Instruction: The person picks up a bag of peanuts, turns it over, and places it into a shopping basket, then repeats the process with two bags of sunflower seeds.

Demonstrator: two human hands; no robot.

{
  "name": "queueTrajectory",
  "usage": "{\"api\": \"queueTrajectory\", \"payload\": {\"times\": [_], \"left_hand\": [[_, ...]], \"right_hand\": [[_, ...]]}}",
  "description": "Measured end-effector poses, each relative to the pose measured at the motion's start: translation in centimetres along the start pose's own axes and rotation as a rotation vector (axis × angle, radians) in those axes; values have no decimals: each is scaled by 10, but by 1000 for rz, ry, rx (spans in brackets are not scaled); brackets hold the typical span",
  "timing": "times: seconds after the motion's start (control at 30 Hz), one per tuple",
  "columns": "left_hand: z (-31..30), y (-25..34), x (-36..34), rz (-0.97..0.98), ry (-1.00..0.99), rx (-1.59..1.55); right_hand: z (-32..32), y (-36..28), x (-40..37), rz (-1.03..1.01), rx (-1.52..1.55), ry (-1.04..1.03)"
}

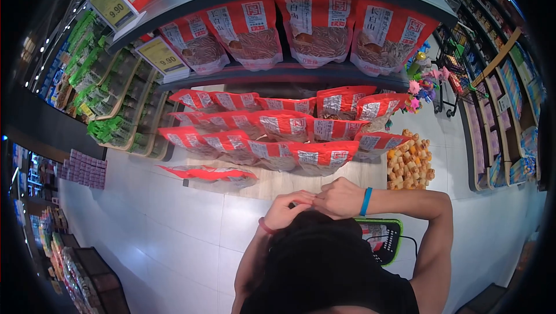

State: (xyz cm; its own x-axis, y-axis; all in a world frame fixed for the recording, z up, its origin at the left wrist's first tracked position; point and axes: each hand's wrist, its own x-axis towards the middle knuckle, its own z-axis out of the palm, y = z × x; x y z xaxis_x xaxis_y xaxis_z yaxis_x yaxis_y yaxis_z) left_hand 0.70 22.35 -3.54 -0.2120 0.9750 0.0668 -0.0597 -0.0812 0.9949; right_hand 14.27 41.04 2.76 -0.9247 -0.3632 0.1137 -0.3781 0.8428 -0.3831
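My left hand [287, 208] and my right hand [340, 198] meet in front of my body, fingers bent and touching each other. Whether anything small is between the fingers cannot be made out. A red band [266, 226] circles the left wrist and a blue band [366, 201] the right. Just beyond the hands, red and clear bags [324, 155] stand in rows on a low wooden display [263, 185]. One red bag [214, 175] lies at its front left edge.
More red bags [249, 30] stand on the shelf [278, 74] above, beside price tags [164, 56]. A green-rimmed black basket [394, 241] is near my right side. Toast-patterned items [408, 163] lie right of the display. Stocked shelves [498, 123] line the right.
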Motion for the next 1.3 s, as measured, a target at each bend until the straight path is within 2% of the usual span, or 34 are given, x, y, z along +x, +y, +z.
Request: {"api": "queueTrajectory", "payload": {"times": [0.13,0.27,0.33,0.4,0.47,0.53,0.6,0.8,0.9,1.0,1.07,1.13,1.3], "left_hand": [[9,-17,-4,-24,157,-77],[3,-32,-6,-68,194,-146],[1,-36,-5,-225,209,-121],[0,-41,0,-146,174,-89],[-2,-43,3,-65,141,-55],[-2,-35,5,-155,138,-178],[-1,-37,8,-139,140,-206],[-2,-44,7,-169,138,-288],[1,-50,3,-143,180,-297],[-3,-57,-1,-144,198,-301],[-8,-66,-6,-193,122,-256],[-6,-65,-9,-176,126,-228],[-6,-59,-9,-108,113,-95]], "right_hand": [[7,5,3,0,-52,54],[-1,2,13,72,37,53],[-2,6,17,92,62,78],[5,10,19,168,55,-112],[5,16,21,168,66,-118],[3,19,24,171,82,-123],[-2,22,28,187,40,-223],[-1,28,31,223,117,-331],[6,32,33,169,153,-349],[7,27,37,137,99,-324],[13,25,39,116,27,-325],[24,22,37,96,-43,-326],[41,15,35,7,-174,-173]]}}
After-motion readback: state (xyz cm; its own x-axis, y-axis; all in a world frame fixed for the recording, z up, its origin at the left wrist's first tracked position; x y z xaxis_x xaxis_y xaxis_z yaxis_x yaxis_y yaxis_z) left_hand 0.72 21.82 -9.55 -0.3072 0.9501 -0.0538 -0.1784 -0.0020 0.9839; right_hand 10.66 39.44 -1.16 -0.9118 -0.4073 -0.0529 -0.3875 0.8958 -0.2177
